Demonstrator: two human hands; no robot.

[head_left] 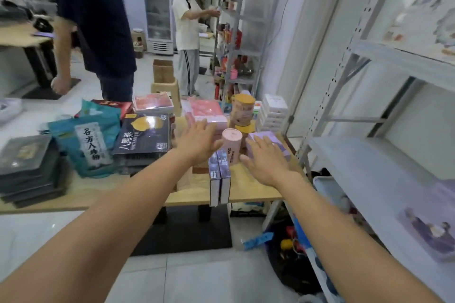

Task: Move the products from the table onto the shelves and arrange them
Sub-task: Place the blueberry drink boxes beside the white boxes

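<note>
Both my hands are spread wide and hold nothing. My left hand (197, 140) is just left of the tall pink round paper tube (231, 145), and my right hand (266, 162) is just right of it, over the flat light purple box (274, 136). I cannot tell if a finger touches the tube yet.

The things I must move are all on the light wooden tabletop (246, 189). The white metal shelves (357, 167) stand to the right.

I think the tube could tip. It is tall and round, so a bump would make it roll. The two thin tall card boxes (219, 179) stand on end at the near edge of the tabletop. If my arm hits them, they could fall to the floor. The round cans with the yellow tops (242, 110) are stacked just behind the tube, and a push could knock them over.

The tube looks smooth, so I should hold it with both hands. The big dark flat box (145, 135) on the left looks shiny and slippery. The blue-green bag (86, 140) looks soft and crinkly. The shelf boards look flat, hard and smooth, so round things may roll there.
</note>
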